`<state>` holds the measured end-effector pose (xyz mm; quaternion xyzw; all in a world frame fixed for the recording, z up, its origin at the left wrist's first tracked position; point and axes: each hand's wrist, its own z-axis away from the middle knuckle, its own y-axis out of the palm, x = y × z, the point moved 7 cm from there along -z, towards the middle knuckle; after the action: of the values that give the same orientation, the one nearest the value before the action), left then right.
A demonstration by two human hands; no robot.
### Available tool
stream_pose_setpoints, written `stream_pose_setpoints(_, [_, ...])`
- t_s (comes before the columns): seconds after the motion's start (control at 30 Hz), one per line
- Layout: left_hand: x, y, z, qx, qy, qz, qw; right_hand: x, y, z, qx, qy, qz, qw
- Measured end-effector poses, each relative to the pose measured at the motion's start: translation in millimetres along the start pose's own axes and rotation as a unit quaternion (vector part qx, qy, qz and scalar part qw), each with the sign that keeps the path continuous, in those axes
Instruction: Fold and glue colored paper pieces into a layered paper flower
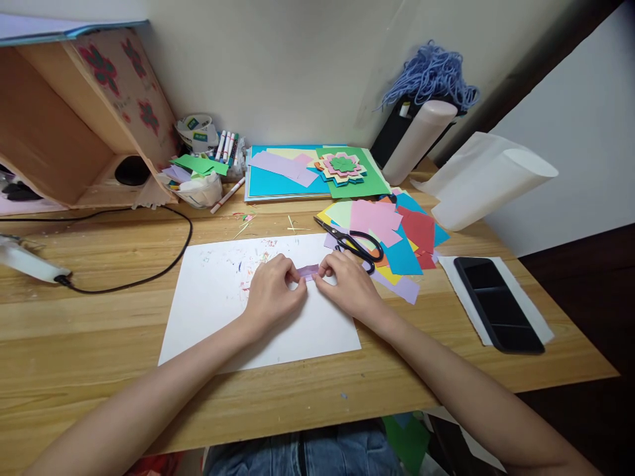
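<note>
A small strip of purple paper (308, 271) is stretched between my two hands, just above the white sheet (213, 317). My left hand (275, 287) pinches its left end between thumb and forefinger. At the right end, my right hand (350, 284) pinches it the same way. Parts of the strip are covered by my fingertips. Black-handled scissors (354, 243) lie just beyond my right hand, on a pile of coloured paper pieces (374, 221). Coloured specks and marks dot the white sheet.
A layered paper flower (342, 166) lies on stacked coloured sheets (288, 185) at the back. To the right are a phone (499, 304) and a white paper roll (491, 185). Markers (227, 147), a scrap-filled bag (201, 188), a cardboard box (119, 119) and a black cable (183, 248) occupy the left.
</note>
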<state>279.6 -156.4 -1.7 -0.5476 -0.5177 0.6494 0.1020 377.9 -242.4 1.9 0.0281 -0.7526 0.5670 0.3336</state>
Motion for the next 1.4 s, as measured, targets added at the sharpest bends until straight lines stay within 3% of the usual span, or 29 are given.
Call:
stream_pose_setpoints(0.23, [-0.7,-1.3,-0.4,-0.011,-0.005,-0.007,1.0,-2.0,-0.7,0.4,-0.011,0.007,-0.015,1.0])
stream_pose_setpoints(0.37, [-1.4,-0.1,0.5,-0.002,0.014,0.006,1.0,0.8,-2.9,-0.3,-0.003,-0.024,-0.023,0.999])
stream_pose_setpoints(0.57, [-3.2,-0.8,1.8,0.014,0.027,0.017,0.999,12.1,-9.6,-0.5,0.006,-0.144,0.024,0.989])
stream_pose_setpoints(0.73, [-3.4,-1.0,2.2,0.014,0.03,0.017,0.999,23.7,-0.4,7.4,0.063,-0.294,0.061,0.952])
stream_pose_setpoints(0.83, [-3.0,-0.3,2.5,0.014,0.033,0.012,0.999,26.6,1.8,10.3,0.07,-0.34,0.087,0.934])
stream_pose_setpoints(1.07, [-2.8,0.1,1.9,0.02,0.032,0.012,0.999,22.3,-3.3,5.6,0.065,-0.345,0.148,0.925])
stream_pose_setpoints(1.4, [-1.9,1.7,1.6,0.033,0.036,0.001,0.999,17.3,-10.6,3.2,0.081,-0.304,0.083,0.945])
